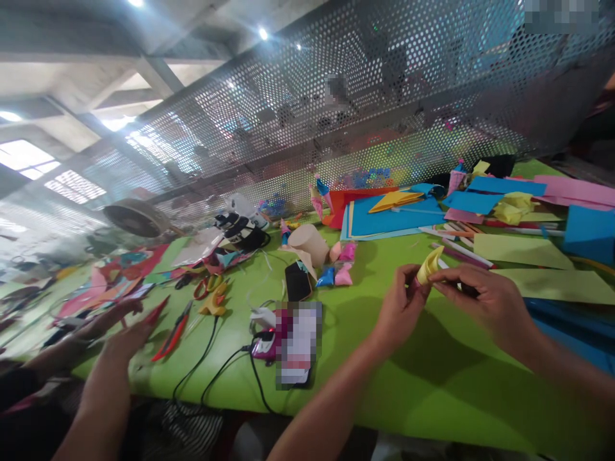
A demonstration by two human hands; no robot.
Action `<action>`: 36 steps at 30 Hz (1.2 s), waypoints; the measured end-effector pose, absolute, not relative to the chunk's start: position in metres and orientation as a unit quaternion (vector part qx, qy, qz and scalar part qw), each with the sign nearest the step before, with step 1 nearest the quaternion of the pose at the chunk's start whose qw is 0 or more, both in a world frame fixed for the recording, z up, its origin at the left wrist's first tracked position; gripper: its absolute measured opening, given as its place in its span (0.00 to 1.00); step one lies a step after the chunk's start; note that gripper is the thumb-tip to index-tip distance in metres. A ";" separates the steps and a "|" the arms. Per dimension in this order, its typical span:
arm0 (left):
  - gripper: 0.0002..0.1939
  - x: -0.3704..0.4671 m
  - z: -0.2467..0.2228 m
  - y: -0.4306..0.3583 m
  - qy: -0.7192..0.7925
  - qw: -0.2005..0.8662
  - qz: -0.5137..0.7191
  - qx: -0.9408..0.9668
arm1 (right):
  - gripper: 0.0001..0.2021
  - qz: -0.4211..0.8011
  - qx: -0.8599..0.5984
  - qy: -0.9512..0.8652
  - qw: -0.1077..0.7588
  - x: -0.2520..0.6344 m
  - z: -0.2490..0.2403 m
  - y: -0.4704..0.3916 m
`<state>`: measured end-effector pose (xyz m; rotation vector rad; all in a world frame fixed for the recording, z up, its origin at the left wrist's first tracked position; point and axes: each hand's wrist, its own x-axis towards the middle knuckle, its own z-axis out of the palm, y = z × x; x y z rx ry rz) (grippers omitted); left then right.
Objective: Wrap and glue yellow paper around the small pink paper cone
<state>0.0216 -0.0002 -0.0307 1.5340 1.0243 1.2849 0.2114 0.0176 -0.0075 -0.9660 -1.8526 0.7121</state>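
A small rolled piece of yellow paper (431, 264), cone-like with a ragged upper end, is held above the green table. My left hand (402, 302) wraps its fingers round the lower part of the roll. From the other side my right hand (480, 294) pinches the roll's edge between thumb and fingertips. Something dark pink shows between the left fingers at the roll's base; its shape is mostly hidden. To the right of my hands lie flat yellow-green paper strips (560, 286) and a blue sheet (571, 330).
A phone (300, 346), a hot glue gun (214, 301) with a cable, and red-handled pliers (173, 333) lie left. A co-worker's hands (127, 326) hold red paper at far left. Small coloured packets (342, 272), a tape roll (310, 243) and blue sheets (394, 218) sit behind.
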 end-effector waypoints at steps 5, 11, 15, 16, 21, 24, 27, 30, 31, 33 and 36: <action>0.16 0.021 -0.034 -0.001 0.433 0.376 0.499 0.650 | 0.11 0.348 -0.405 -0.717 0.448 0.208 -0.006 0.018; 0.19 0.020 -0.029 -0.005 0.478 0.321 0.459 0.677 | 0.14 0.405 -0.414 -0.688 0.438 0.205 -0.003 0.017; 0.23 0.022 -0.025 -0.006 0.478 0.322 0.453 0.680 | 0.13 0.421 -0.404 -0.679 0.445 0.204 -0.005 0.015; 0.24 0.023 -0.025 -0.007 0.480 0.320 0.450 0.682 | 0.13 0.422 -0.402 -0.678 0.449 0.203 -0.007 0.015; 0.28 0.025 -0.023 -0.006 0.497 0.308 0.428 0.689 | 0.12 0.391 -0.419 -0.695 0.434 0.203 -0.016 0.017; 0.26 0.025 -0.026 -0.003 0.472 0.340 0.462 0.669 | 0.09 0.352 -0.418 -0.697 0.464 0.205 -0.014 0.019; 0.25 0.024 -0.030 -0.001 0.445 0.377 0.484 0.652 | 0.08 0.316 -0.415 -0.699 0.490 0.208 -0.009 0.021; 0.24 0.024 -0.033 0.000 0.440 0.396 0.483 0.645 | 0.08 0.274 -0.418 -0.731 0.464 0.212 -0.008 0.023; 0.24 0.024 -0.032 0.001 0.437 0.406 0.483 0.641 | 0.08 0.260 -0.420 -0.742 0.453 0.213 -0.008 0.024; 0.24 0.024 -0.032 0.000 0.429 0.427 0.484 0.632 | 0.07 0.239 -0.420 -0.758 0.438 0.215 -0.010 0.025; 0.22 0.024 -0.030 -0.001 0.424 0.439 0.481 0.629 | 0.06 0.216 -0.411 -0.773 0.433 0.217 -0.012 0.026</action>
